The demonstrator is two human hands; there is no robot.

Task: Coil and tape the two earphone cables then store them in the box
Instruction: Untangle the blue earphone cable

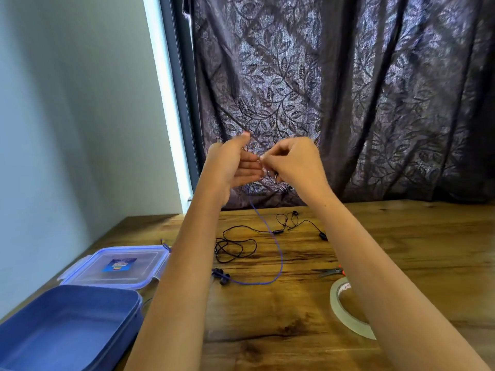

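Right hand (pixel 292 162) pinching purple cable (pixel 280 261) plug end at frame centre, left hand (pixel 235 164) open; light, limp, tangle-prone

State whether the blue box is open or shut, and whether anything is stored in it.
Open and empty: the blue box shows a bare interior, and its clear lid lies flat beside it on the table.

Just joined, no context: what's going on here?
A person is starting to coil the purple earphone cable: right hand pinches its plug end against the open left hand, the rest trailing onto the wooden table. The black earphone cable lies loose. The roll of white tape and open blue plastic box wait.
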